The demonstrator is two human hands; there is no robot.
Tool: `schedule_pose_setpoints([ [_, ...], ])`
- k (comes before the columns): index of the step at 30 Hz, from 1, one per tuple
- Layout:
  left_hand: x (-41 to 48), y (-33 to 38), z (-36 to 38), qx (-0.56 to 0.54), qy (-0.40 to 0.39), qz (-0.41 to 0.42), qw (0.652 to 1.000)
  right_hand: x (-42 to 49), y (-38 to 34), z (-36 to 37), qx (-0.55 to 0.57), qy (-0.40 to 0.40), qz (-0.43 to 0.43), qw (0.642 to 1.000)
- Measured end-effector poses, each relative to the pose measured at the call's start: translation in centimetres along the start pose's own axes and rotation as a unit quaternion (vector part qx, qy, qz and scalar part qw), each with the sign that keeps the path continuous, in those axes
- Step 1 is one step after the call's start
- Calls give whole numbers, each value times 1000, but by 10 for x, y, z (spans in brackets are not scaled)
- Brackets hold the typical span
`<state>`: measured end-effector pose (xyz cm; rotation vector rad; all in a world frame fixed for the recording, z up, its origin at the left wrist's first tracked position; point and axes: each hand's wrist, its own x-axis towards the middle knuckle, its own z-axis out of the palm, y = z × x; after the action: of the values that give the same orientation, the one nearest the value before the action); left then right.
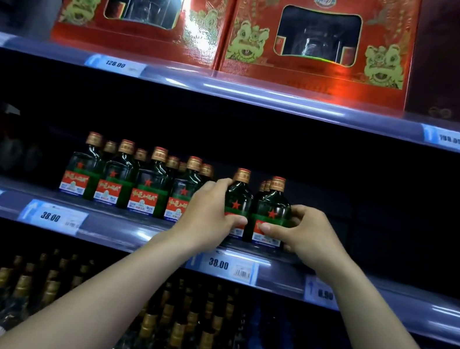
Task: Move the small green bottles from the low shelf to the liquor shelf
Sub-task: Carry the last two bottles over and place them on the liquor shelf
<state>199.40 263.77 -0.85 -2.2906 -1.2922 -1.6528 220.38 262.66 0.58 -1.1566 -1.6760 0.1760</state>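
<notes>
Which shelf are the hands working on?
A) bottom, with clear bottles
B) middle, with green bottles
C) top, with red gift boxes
B: the left hand grips the left green bottle and the right hand the right green bottle, both on the middle shelf.

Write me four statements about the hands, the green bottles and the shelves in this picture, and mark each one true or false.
1. The left hand grips the left green bottle and the right hand grips the right green bottle, at the middle shelf. True.
2. The bottle caps are blue. False: they are gold-coloured.
3. Red gift boxes stand on the shelf above. True.
4. The price tag beneath the hands reads 128.00. False: it reads 38.00.
</notes>
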Motion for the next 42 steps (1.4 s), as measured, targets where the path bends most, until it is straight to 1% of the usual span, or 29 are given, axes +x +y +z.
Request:
schedule_pose_setpoints([
  [3, -2, 1, 2, 9, 4, 8, 1000, -1, 3, -3, 15, -6, 5, 1000],
  [9, -4, 2, 0, 34, 8, 34, 999, -4, -1, -3, 9, -5, 7, 1000],
  [11, -3, 4, -7, 54, 19, 75, 996, -4, 0, -3, 5, -5, 11, 1000],
  [14, 14, 4, -32, 102, 72, 177, 976, -3, 1, -4, 16, -14, 16, 1000],
  [15, 24, 3, -42, 121, 73, 200, 970, -2, 1, -4, 14, -12, 18, 1000],
  [16, 32, 2, -51, 141, 57, 207, 966, -2, 1, -3, 11, -10, 19, 1000],
  [20, 54, 4, -64, 191, -81, 147, 967, -1, 4, -2, 18, -7, 18, 1000],
  [22, 60, 1, -61, 227, -118, 141, 956, -1, 3, -1, 14, -11, 18, 1000],
  [24, 66, -3, -60, 244, -121, 151, 950, -1, 2, -1, 16, -9, 15, 1000],
  [30, 69, -8, -60, 226, -98, 191, 950, -2, -2, 2, 4, 1, 4, 1000],
  [36, 68, -8, -63, 256, -64, 209, 942, -3, -5, 5, 5, -1, 6, 1000],
  [42, 70, -15, -68, 207, -74, 191, 957, -5, -9, 7, 9, -2, 5, 1000],
])
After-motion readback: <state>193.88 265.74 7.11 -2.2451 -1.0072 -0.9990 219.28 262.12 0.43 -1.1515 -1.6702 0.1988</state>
